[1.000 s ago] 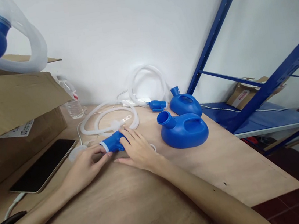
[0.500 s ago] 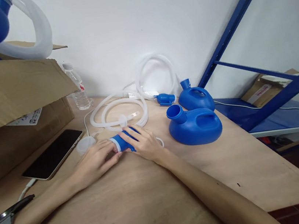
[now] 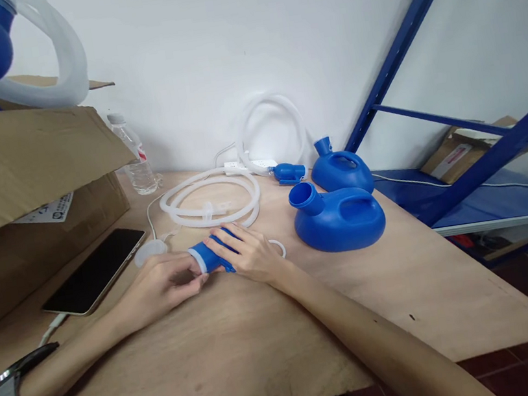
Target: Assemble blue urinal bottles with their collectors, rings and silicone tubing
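Note:
My right hand (image 3: 255, 256) is wrapped over a blue plastic urinal funnel (image 3: 210, 256) with a pale rim, low above the wooden table (image 3: 247, 357). At the rim end is my left hand (image 3: 162, 281), its fingers bent at the opening and its thumb below; the fingertips are partly hidden there. A white ring-shaped strap (image 3: 278, 248) shows beyond my right hand. Behind the funnel lies a coiled translucent hose (image 3: 167, 205) with a clear clip (image 3: 207, 211) on it. A round translucent cap (image 3: 150, 250) sits behind my left wrist.
Two blue urinal bottles (image 3: 341, 223) with handles stand to the right. Behind are a smaller blue funnel (image 3: 289, 173) with its hose, a power strip (image 3: 259, 165) and a water bottle (image 3: 138, 163). A phone (image 3: 95, 272) and cardboard box (image 3: 34, 168) occupy the left; a blue shelf rack (image 3: 401, 54) the right.
My left hand has drawn slightly left at the funnel's rim, and the funnel has shifted a little left with my right hand. The hose coil has spread rounder. The view has moved slightly.

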